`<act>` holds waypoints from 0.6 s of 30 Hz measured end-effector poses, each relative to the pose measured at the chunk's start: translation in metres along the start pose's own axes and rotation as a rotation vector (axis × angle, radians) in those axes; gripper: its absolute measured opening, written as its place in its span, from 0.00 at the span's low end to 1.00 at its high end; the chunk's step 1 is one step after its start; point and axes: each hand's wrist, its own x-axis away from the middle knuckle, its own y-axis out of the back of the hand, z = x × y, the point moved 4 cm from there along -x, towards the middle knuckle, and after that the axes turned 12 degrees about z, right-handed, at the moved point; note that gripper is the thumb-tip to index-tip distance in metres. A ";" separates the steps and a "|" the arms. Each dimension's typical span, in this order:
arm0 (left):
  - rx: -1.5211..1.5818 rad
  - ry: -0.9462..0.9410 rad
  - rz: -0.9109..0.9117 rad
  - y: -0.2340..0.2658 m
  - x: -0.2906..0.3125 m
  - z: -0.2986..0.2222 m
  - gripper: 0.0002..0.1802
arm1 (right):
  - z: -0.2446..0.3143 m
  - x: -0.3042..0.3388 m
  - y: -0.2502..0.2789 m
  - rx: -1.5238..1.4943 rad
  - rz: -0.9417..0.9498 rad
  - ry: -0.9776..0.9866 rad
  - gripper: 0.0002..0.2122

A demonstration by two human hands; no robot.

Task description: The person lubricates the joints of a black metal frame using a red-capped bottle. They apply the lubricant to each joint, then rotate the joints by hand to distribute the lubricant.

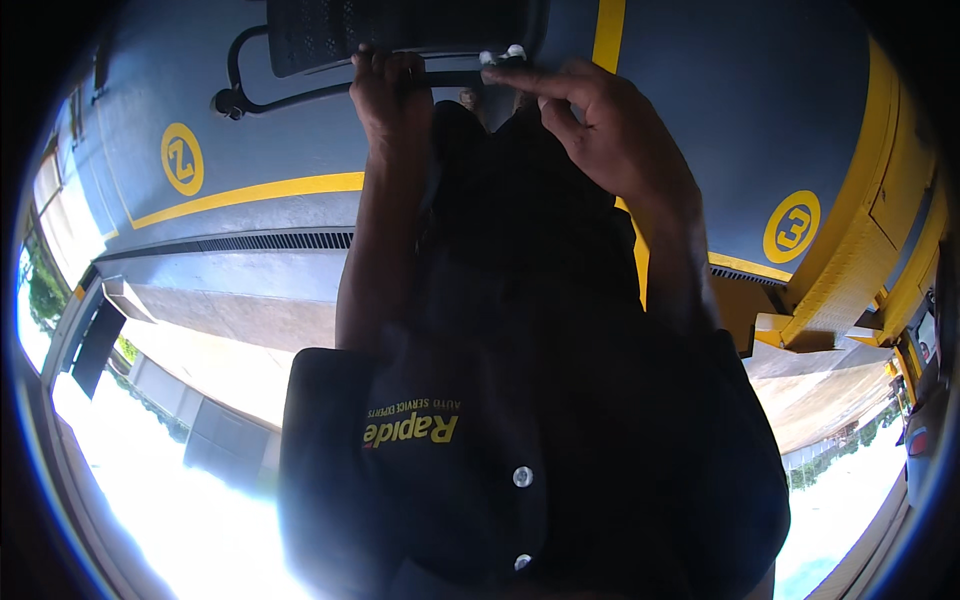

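Note:
At the top of the head view is a black chair-like piece with a perforated panel point(400, 30) and a bent tubular frame point(300, 100). My left hand point(388, 95) is closed round the frame's tube, just below the panel's lower edge. Beside it, my right hand point(610, 125) has its index finger stretched to the left and its thumb apart, with no object visible in it. The index fingertip lies next to small white pieces point(502, 55) by the frame; their kind is too unclear to tell. My right hand's other fingers are partly hidden.
The grey floor point(290, 140) carries yellow lines and round yellow markings point(182, 160). A slotted drain grate point(270, 240) crosses it behind my arms. At the right stands a yellow metal structure point(860, 240), and a bright outdoor area shows beyond.

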 end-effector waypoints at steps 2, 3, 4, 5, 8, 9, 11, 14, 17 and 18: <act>0.057 -0.036 0.074 0.009 -0.004 0.003 0.14 | -0.007 0.001 0.005 0.058 -0.159 -0.044 0.16; 0.089 -0.059 0.113 0.013 -0.004 0.004 0.14 | -0.012 0.004 0.004 0.163 -0.088 -0.076 0.16; 0.073 -0.105 -0.003 0.007 -0.002 0.005 0.16 | -0.018 0.008 0.005 0.270 -0.020 -0.105 0.16; 0.106 -0.110 0.090 0.011 -0.005 0.007 0.16 | -0.020 0.009 0.007 0.378 0.045 -0.133 0.16; 0.171 -0.173 0.173 0.032 -0.008 0.014 0.16 | 0.005 -0.001 0.003 0.286 0.264 -0.116 0.18; 0.184 -0.213 0.072 0.029 -0.007 0.021 0.14 | 0.016 -0.005 0.001 0.294 0.315 -0.126 0.18; 0.190 -0.259 -0.069 0.015 -0.007 0.025 0.14 | 0.023 -0.009 0.003 0.304 0.219 -0.143 0.20; 0.193 -0.278 -0.130 -0.008 0.002 0.016 0.16 | 0.016 -0.004 0.016 0.402 0.078 -0.234 0.21; 0.264 -0.254 -0.169 -0.020 0.004 0.013 0.16 | 0.021 -0.001 0.010 0.406 0.422 -0.339 0.23; 0.259 -0.259 -0.158 -0.019 0.003 0.014 0.16 | 0.037 -0.008 0.004 0.354 0.457 -0.300 0.23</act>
